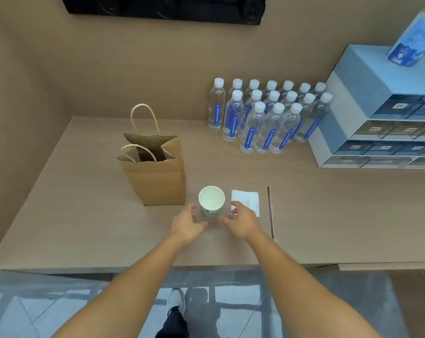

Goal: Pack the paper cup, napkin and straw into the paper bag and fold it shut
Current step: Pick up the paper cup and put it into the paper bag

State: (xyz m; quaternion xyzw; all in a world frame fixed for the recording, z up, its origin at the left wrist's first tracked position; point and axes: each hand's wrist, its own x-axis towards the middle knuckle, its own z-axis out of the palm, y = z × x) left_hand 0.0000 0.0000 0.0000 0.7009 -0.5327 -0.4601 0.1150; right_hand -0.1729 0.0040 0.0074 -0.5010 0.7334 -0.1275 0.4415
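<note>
A brown paper bag (155, 176) with twine handles stands open and upright on the wooden table. Just right of it sits a white paper cup (211, 200), upright and empty. A folded white napkin (248, 200) lies to the cup's right, and a thin dark straw (270, 211) lies lengthwise further right. My left hand (188, 224) hovers open just in front and left of the cup. On the cup's other side my right hand (240, 222) is open, its fingers over the napkin's near left corner. Neither hand holds anything.
Several water bottles (267, 118) stand grouped at the back right of the table (84, 215). A grey drawer unit (382, 123) sits at the far right with a blue package (411, 37) on top. The table's front edge runs just below my forearms.
</note>
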